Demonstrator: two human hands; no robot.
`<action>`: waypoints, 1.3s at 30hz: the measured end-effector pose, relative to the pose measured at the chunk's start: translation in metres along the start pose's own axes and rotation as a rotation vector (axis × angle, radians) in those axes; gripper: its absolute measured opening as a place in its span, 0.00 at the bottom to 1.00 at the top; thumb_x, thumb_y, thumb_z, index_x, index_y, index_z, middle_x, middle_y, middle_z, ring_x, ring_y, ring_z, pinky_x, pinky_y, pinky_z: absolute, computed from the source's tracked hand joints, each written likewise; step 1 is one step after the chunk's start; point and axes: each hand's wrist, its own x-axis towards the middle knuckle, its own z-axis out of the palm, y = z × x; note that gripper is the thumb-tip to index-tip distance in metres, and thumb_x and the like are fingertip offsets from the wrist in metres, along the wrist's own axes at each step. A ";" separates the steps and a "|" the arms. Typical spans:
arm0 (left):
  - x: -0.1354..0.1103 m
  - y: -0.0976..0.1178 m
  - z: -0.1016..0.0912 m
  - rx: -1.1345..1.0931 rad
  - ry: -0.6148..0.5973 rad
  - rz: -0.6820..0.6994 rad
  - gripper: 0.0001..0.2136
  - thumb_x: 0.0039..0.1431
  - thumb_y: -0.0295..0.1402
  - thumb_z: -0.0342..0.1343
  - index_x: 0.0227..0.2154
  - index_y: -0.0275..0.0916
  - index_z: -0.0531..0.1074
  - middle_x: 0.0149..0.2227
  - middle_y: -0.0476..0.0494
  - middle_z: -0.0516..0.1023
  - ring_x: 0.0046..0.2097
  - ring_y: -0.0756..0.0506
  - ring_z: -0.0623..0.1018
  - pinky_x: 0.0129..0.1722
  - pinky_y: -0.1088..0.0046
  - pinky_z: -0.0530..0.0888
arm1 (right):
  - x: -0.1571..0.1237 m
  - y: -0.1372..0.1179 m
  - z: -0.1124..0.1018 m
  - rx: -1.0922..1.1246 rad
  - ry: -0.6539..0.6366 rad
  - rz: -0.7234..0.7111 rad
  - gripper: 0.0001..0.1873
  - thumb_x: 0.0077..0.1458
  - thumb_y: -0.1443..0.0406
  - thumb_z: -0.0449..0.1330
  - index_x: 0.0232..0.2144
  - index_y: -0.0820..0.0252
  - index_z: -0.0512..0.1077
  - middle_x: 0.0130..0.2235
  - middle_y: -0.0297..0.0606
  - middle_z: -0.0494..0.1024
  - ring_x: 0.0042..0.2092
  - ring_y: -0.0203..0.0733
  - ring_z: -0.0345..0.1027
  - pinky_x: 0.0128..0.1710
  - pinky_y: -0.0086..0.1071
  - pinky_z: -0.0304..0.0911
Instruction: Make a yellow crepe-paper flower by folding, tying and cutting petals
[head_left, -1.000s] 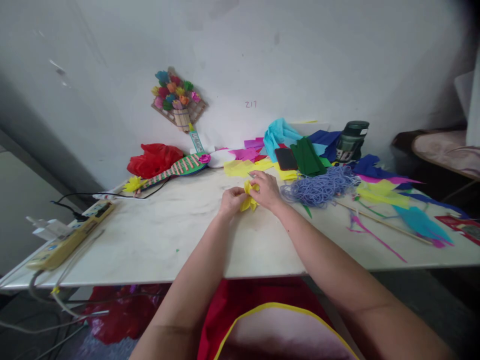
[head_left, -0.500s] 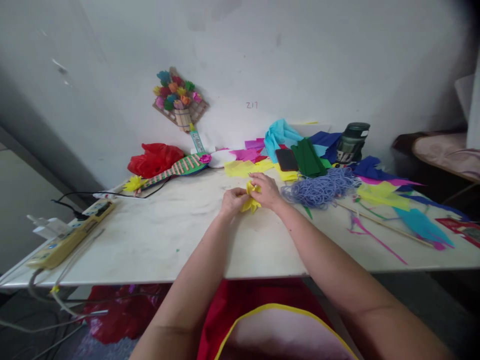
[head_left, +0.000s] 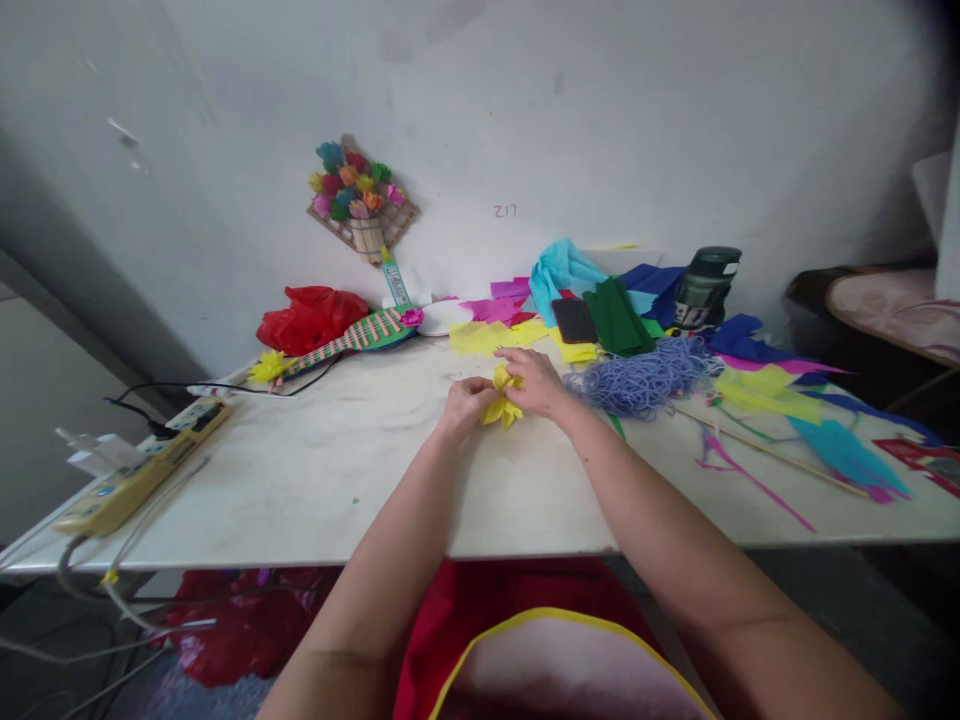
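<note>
A yellow crepe paper flower [head_left: 502, 408] with ruffled petals is held between both hands over the middle of the table. My left hand [head_left: 468, 406] pinches its left side, fingers closed. From the right, my right hand [head_left: 534, 382] grips the flower's upper part with curled fingers. Some of the petals are hidden behind the fingers. Just beyond the hands lies a flat yellow paper sheet [head_left: 491, 336]. Close to my right wrist is a heap of lavender cord [head_left: 645, 378].
A phone [head_left: 574, 321] lies among coloured crepe paper beside a folded dark green piece [head_left: 619, 318]. Behind the cord stands a dark bottle [head_left: 707, 287]. A thin stick [head_left: 772, 450] lies at right. At left are a power strip [head_left: 142, 470], a decorated fan shape [head_left: 360, 338] and a red bag [head_left: 311, 325].
Both hands stay in nearly the same place on the yellow flower. The right fingers have shifted slightly, and the petals look a little different in shape.
</note>
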 end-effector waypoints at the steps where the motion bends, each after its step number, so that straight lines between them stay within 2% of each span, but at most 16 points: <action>1: 0.000 0.000 0.000 -0.071 -0.018 -0.002 0.10 0.41 0.35 0.54 0.25 0.33 0.72 0.22 0.48 0.71 0.26 0.51 0.70 0.25 0.78 0.66 | 0.000 0.001 0.000 0.009 -0.004 -0.009 0.03 0.39 0.69 0.57 0.21 0.58 0.70 0.51 0.38 0.69 0.48 0.49 0.62 0.48 0.44 0.56; 4: 0.001 -0.001 -0.001 -0.216 -0.013 -0.046 0.15 0.43 0.41 0.53 0.25 0.32 0.71 0.24 0.45 0.72 0.27 0.49 0.71 0.26 0.75 0.67 | 0.001 0.004 0.000 0.012 -0.003 -0.036 0.02 0.40 0.69 0.58 0.21 0.58 0.70 0.50 0.38 0.69 0.48 0.47 0.62 0.48 0.43 0.56; 8: 0.005 -0.003 -0.001 -0.222 0.035 -0.093 0.19 0.44 0.47 0.53 0.22 0.31 0.70 0.21 0.44 0.71 0.23 0.50 0.69 0.23 0.75 0.65 | 0.000 0.003 0.002 0.005 -0.013 -0.083 0.04 0.41 0.70 0.57 0.19 0.59 0.69 0.49 0.38 0.69 0.49 0.46 0.62 0.48 0.43 0.56; 13: 0.007 -0.004 -0.005 0.007 0.029 0.002 0.17 0.43 0.46 0.54 0.21 0.33 0.70 0.19 0.47 0.70 0.23 0.51 0.68 0.24 0.76 0.64 | -0.001 -0.002 0.002 0.015 -0.007 -0.110 0.05 0.40 0.72 0.57 0.18 0.58 0.69 0.49 0.37 0.70 0.49 0.47 0.61 0.47 0.44 0.56; 18: 0.006 -0.003 -0.008 0.147 0.004 0.117 0.20 0.44 0.49 0.53 0.21 0.32 0.71 0.20 0.48 0.69 0.24 0.51 0.68 0.23 0.78 0.62 | -0.001 -0.001 0.006 0.009 -0.012 -0.096 0.05 0.40 0.71 0.58 0.19 0.58 0.70 0.49 0.36 0.70 0.49 0.48 0.61 0.47 0.44 0.56; 27: 0.008 -0.001 -0.012 -0.040 -0.059 -0.010 0.19 0.43 0.47 0.55 0.24 0.32 0.70 0.21 0.45 0.71 0.24 0.50 0.70 0.25 0.76 0.66 | -0.001 0.000 0.009 -0.009 0.030 -0.126 0.05 0.41 0.71 0.58 0.18 0.59 0.70 0.50 0.37 0.69 0.48 0.48 0.63 0.45 0.44 0.58; 33: 0.004 0.005 -0.013 0.000 -0.050 0.075 0.18 0.43 0.46 0.56 0.23 0.32 0.72 0.21 0.47 0.71 0.24 0.51 0.69 0.24 0.77 0.64 | 0.000 -0.001 0.010 0.026 0.088 -0.111 0.07 0.41 0.72 0.58 0.16 0.59 0.68 0.48 0.39 0.70 0.47 0.47 0.63 0.44 0.44 0.59; 39: 0.004 0.007 -0.014 -0.002 -0.040 0.137 0.18 0.43 0.44 0.56 0.27 0.31 0.73 0.24 0.46 0.72 0.27 0.51 0.70 0.26 0.77 0.64 | 0.003 0.000 0.007 0.095 0.174 -0.082 0.08 0.40 0.72 0.58 0.15 0.59 0.66 0.48 0.41 0.70 0.44 0.46 0.65 0.43 0.42 0.60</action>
